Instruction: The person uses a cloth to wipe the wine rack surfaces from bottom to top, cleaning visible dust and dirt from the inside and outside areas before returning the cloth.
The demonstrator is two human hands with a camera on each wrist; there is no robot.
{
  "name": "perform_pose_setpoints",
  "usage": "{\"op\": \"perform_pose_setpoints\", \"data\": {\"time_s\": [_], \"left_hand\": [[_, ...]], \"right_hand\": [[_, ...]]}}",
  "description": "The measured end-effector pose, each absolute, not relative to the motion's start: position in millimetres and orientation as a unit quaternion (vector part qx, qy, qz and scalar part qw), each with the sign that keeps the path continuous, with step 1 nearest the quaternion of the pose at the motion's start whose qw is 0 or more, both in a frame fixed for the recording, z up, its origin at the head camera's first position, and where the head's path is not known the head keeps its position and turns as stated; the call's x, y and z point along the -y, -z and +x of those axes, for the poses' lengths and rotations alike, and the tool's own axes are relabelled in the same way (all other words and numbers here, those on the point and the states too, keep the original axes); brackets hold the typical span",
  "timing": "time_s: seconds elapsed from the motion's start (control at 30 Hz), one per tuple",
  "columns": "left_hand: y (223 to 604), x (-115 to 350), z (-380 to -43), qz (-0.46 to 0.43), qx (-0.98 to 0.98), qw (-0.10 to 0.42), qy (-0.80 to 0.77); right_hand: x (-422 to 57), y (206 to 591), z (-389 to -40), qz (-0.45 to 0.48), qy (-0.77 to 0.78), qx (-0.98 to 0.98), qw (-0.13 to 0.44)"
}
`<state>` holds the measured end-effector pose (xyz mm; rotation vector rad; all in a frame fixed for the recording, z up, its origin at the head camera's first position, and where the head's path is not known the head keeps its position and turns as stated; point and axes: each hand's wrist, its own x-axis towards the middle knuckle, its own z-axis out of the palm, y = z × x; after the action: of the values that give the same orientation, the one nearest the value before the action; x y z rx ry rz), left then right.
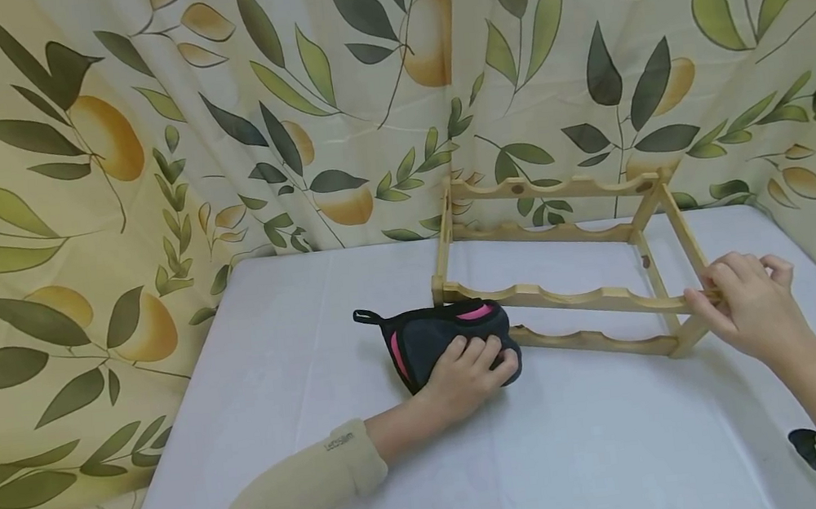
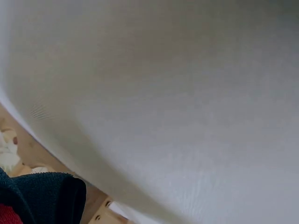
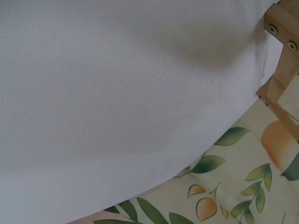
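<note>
On the tabletop (image 1: 545, 454), draped in smooth white cloth, the left hand (image 1: 467, 373) rests with fingers curled over a soft dark grey shoe (image 1: 440, 341) with pink trim, lying on its side at about 9 o'clock from the rack. The right hand (image 1: 744, 300) grips the front rail of the pale wooden rack (image 1: 574, 297), probably steadying it; its rails are cut in wavy scallops.

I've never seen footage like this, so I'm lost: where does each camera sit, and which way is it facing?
Head: worn on the head, looking forward and down at the white-clothed table; left hand on the dark grey and pink shoe, right hand gripping the pale wooden rack.
Left wrist: low over the cloth; no hand visible.
Right wrist: likewise; no hand visible.
All three views show cloth and rack.
</note>
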<state>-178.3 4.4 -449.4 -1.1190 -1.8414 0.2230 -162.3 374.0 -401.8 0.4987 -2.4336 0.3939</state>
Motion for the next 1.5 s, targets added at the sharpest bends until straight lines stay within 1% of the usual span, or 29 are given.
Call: {"op": "perform_pose_setpoints", "data": {"time_s": [0.17,0.33,0.43,0.67,0.8,1.03,1.23,1.37,1.5], "left_hand": [[437,0,-177,-0.447,0.749,0.483,-0.076],[418,6,-184,-0.423,0.725,0.539,-0.071],[407,10,-191,-0.412,0.715,0.56,-0.07],[387,21,-206,-0.395,0.718,0.568,-0.07],[381,25,-214,-0.388,0.717,0.575,-0.068],[378,34,-229,-0.369,0.718,0.585,-0.075],[380,41,-246,-0.355,0.722,0.589,-0.078],[380,42,-254,-0.353,0.721,0.591,-0.077],[379,42,-260,-0.351,0.724,0.589,-0.079]], "right_hand": [[-374,402,-161,0.183,-0.15,0.923,0.304],[-374,403,-162,0.182,-0.152,0.923,0.303],[-374,403,-162,0.18,-0.155,0.923,0.302],[-374,402,-162,0.178,-0.148,0.926,0.3],[-375,399,-161,0.164,-0.126,0.937,0.282],[-377,394,-160,0.158,-0.08,0.952,0.25],[-372,388,-157,0.134,-0.051,0.962,0.231],[-362,387,-155,0.146,-0.03,0.955,0.258],[-346,390,-156,0.183,-0.017,0.938,0.293]]}}
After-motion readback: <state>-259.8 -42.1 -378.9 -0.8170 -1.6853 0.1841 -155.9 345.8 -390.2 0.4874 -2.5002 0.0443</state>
